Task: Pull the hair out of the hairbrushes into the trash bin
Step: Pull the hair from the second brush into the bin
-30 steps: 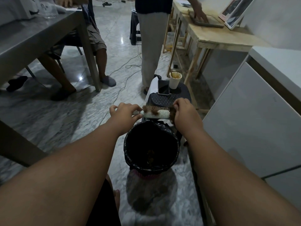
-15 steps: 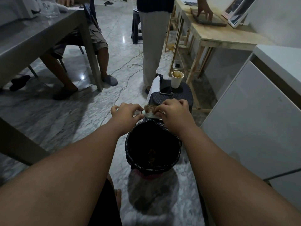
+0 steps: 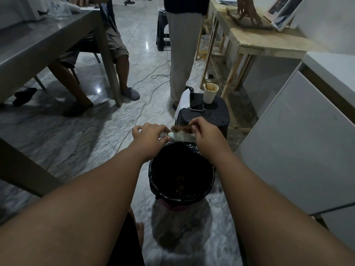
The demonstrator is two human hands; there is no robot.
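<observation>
A pale hairbrush lies sideways over the far rim of the trash bin, which is lined with a black bag and has bits of hair at the bottom. My left hand grips the brush's handle end. My right hand pinches a clump of brown hair that rises just above the bristles. The brush's right end is hidden behind my right hand.
A black stool behind the bin carries a phone and a paper cup. A person stands beyond it; another sits at a grey table on the left. White cabinets stand right, a wooden table far right. Cables cross the floor.
My right hand went from the brush's right end onto the bristles and now lifts a clump of hair off them. My left hand holds steady.
</observation>
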